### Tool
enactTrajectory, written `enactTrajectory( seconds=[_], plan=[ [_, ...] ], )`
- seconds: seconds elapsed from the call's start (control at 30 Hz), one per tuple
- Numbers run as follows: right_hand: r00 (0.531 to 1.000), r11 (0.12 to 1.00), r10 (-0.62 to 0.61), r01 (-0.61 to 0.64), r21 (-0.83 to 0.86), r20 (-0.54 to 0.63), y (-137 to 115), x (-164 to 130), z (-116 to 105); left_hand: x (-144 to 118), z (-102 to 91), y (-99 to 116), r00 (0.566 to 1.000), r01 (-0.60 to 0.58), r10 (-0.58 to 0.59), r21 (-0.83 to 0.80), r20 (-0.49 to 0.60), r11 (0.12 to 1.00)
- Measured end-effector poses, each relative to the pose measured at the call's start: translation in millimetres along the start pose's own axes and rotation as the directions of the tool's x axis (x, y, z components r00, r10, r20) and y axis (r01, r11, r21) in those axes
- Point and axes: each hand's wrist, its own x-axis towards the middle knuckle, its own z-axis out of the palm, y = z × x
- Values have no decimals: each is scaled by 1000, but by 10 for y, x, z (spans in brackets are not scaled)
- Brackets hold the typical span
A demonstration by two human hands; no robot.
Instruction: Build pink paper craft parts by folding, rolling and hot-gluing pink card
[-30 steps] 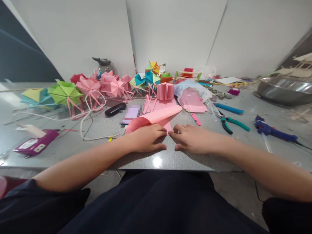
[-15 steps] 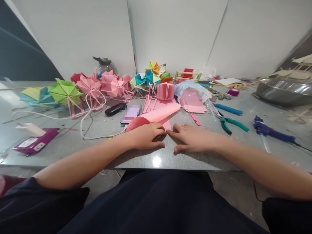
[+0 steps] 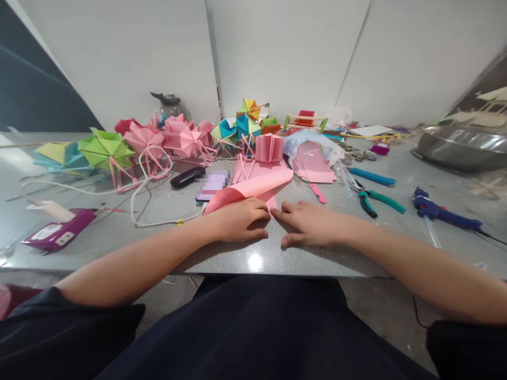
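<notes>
A sheet of pink paper [image 3: 253, 186] lies on the metal table in front of me, its far part curled over in a long roll. My left hand [image 3: 242, 218] rests on the near part of the sheet, fingers bent a little and thumb apart. At the paper's near corner, the index fingertip of my right hand [image 3: 303, 224] presses down close to the left fingertips. The right thumb stands away from the other fingers. Neither hand grips anything that I can see, and the paper under the left palm is hidden.
Pink and green folded-paper wheels [image 3: 106, 149] stand at the back left. A phone [image 3: 214, 186] and white cable [image 3: 148, 224] lie left of the paper. On the right are a pink-handled cutter [image 3: 318, 193], pliers [image 3: 382, 201], a glue gun [image 3: 443, 211] and a metal bowl [image 3: 463, 150].
</notes>
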Motion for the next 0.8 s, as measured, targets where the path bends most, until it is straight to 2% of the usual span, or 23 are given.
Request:
enactTrajectory(
  seconds=[0.23, 0.33, 0.43, 0.53, 0.67, 0.8],
  plan=[
    [997, 998, -17, 22, 61, -81, 80, 5, -11, 2, -4, -9, 1000, -8, 8, -2, 0, 1000],
    [981, 997, -69, 76, 32, -179, 162, 4, -18, -2, -3, -6, 1000, 0, 0, -10, 2, 1000],
    [966, 992, -127, 126, -20, -223, 208, 6, -16, -5, 7, -16, 1000, -8, 8, -10, -13, 1000],
    [971, 992, -127, 119, -53, -204, 187, 9, -18, -2, 16, -27, 999, -26, 26, -9, -29, 1000],
    [984, 993, -108, 101, -53, -139, 150, 24, -18, 9, 10, -19, 1000, -15, 15, 1, 2, 1000],
    [984, 995, -101, 100, -15, -146, 161, 41, -1, 15, -5, -3, 1000, -5, 5, 1, 7, 1000]
  ],
)
